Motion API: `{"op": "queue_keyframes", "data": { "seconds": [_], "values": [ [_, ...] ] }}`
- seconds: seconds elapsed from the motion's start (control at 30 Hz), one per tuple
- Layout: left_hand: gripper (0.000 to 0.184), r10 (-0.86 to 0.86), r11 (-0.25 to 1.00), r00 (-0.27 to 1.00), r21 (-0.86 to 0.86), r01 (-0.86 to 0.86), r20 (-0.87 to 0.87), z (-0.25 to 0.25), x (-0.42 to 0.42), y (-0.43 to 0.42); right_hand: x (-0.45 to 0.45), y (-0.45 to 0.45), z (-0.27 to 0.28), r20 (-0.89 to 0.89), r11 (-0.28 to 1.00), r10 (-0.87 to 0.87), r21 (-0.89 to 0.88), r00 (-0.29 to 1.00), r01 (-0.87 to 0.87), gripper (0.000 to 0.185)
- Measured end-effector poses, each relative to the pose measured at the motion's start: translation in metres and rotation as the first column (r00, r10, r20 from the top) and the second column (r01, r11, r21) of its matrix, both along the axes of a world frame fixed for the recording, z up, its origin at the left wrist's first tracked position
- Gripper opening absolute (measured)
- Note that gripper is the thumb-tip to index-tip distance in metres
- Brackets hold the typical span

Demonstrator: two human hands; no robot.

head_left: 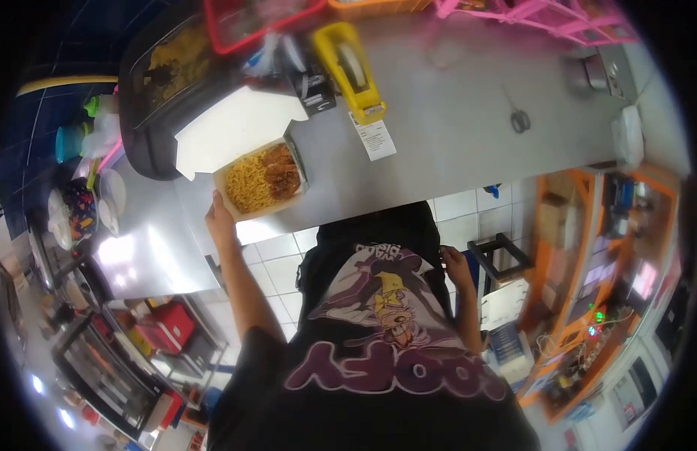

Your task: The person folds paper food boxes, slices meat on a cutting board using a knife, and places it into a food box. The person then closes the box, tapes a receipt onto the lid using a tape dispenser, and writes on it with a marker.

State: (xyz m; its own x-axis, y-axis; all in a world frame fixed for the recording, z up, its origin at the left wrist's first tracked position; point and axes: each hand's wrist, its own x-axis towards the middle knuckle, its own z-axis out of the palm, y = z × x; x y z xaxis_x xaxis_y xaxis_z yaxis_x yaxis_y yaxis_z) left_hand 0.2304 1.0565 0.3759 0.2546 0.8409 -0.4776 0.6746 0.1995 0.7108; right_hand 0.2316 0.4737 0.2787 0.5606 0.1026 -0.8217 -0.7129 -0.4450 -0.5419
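Note:
An open white takeaway box (296, 201) holds noodles (248, 183) and a piece of browned, sauced meat (281, 171). Its lid (239, 124) is folded back, away from me. My left hand (221, 219) grips the box at its near left corner, with the box on the metal counter (438, 143). My right hand (455, 265) hangs low beside my hip, below the counter edge. Its fingers are loosely curled, and nothing shows in them. A yellow tape dispenser (350, 71) stands behind the box to the right, with a printed receipt (374, 138) at its front end.
A black food tray (142, 139) lies behind the lid. Red (235, 41) and pink (544, 22) baskets line the far edge. Scissors (520, 120) lie on the right of the counter. Orange shelves (581, 248) and a black stool (502, 252) stand to my right.

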Motion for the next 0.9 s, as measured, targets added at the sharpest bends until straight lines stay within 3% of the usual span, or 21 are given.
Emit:
{"op": "queue_keyframes", "data": {
  "seconds": [0.07, 0.13, 0.17, 0.2, 0.23, 0.27, 0.33, 0.43, 0.57, 0.63, 0.67, 0.73, 0.77, 0.8, 0.87, 0.9],
  "values": [
    [0.059, 0.108, 0.992, 0.991, -0.067, -0.103, 0.083, 0.005, 0.012, -0.016, 0.022, 0.001, 0.006, -0.056, 0.993, -0.112, 0.035, 0.992, 0.114, 0.036],
    [0.059, 0.16, 0.985, 0.981, -0.075, -0.153, 0.11, 0.002, 0.023, -0.022, 0.044, -0.02, -0.011, -0.088, 0.999, -0.008, 0.047, 0.996, 0.012, 0.039],
    [0.058, 0.152, 0.988, 0.983, -0.043, -0.149, 0.102, 0.0, 0.027, -0.026, 0.059, -0.032, -0.017, 0.108, 0.973, 0.212, 0.064, 0.971, -0.22, 0.04],
    [0.058, 0.146, 0.989, 0.985, -0.012, -0.145, 0.092, 0.001, 0.029, -0.033, 0.075, -0.039, -0.02, 0.301, 0.897, 0.408, 0.044, 0.862, -0.44, 0.042],
    [0.057, 0.153, 0.988, 0.986, 0.001, -0.153, 0.073, 0.006, 0.036, -0.037, 0.106, -0.025, 0.008, 0.054, 0.859, 0.512, -0.046, 0.857, -0.51, 0.047],
    [0.057, 0.167, 0.986, 0.984, 0.014, -0.168, 0.066, 0.003, 0.04, -0.037, 0.134, -0.017, 0.024, 0.052, 0.852, 0.524, -0.031, 0.85, -0.523, 0.047],
    [0.059, 0.236, 0.972, 0.956, -0.041, -0.233, 0.175, -0.003, 0.037, -0.035, 0.17, -0.004, 0.048, -0.103, 0.534, 0.822, -0.203, 0.56, -0.821, 0.052],
    [0.058, 0.229, 0.973, 0.959, -0.034, -0.227, 0.168, -0.001, 0.04, -0.036, 0.219, 0.035, 0.092, -0.122, 0.43, 0.886, -0.141, 0.447, -0.891, 0.053],
    [0.055, 0.174, 0.983, 0.964, 0.025, -0.183, 0.202, -0.006, 0.031, -0.027, 0.24, 0.087, 0.127, 0.09, 0.52, 0.85, 0.011, 0.519, -0.854, 0.044],
    [0.049, 0.058, 0.985, 0.99, 0.157, -0.078, 0.13, 0.004, 0.031, -0.026, 0.238, 0.118, 0.145, 0.348, 0.578, 0.684, 0.279, 0.641, -0.767, 0.024],
    [0.049, 0.058, 0.984, 0.988, 0.161, -0.08, 0.141, 0.004, 0.028, -0.019, 0.239, 0.14, 0.158, 0.359, 0.576, 0.682, 0.273, 0.637, -0.771, 0.024],
    [0.048, 0.024, 0.884, 0.981, 0.454, -0.11, 0.191, 0.0, 0.026, -0.001, 0.244, 0.191, 0.186, 0.343, 0.67, 0.506, 0.421, 0.792, -0.611, 0.021],
    [0.052, -0.04, 0.8, 0.982, 0.594, -0.08, 0.186, 0.025, 0.047, -0.006, 0.247, 0.216, 0.195, 0.417, 0.687, 0.427, 0.428, 0.803, -0.587, 0.027],
    [0.052, -0.045, 0.8, 0.98, 0.594, -0.08, 0.192, 0.038, 0.058, 0.002, 0.25, 0.245, 0.202, 0.484, 0.698, 0.348, 0.438, 0.803, -0.567, 0.034],
    [0.055, -0.37, 0.464, 0.929, 0.865, 0.192, -0.008, 0.052, 0.073, 0.03, 0.256, 0.314, 0.21, 0.762, 0.731, 0.167, 0.331, 0.626, -0.597, 0.043],
    [0.055, -0.363, 0.466, 0.932, 0.866, 0.182, 0.0, 0.058, 0.075, 0.043, 0.258, 0.346, 0.206, 0.843, 0.768, 0.164, 0.216, 0.512, -0.603, 0.047]
  ]
}}
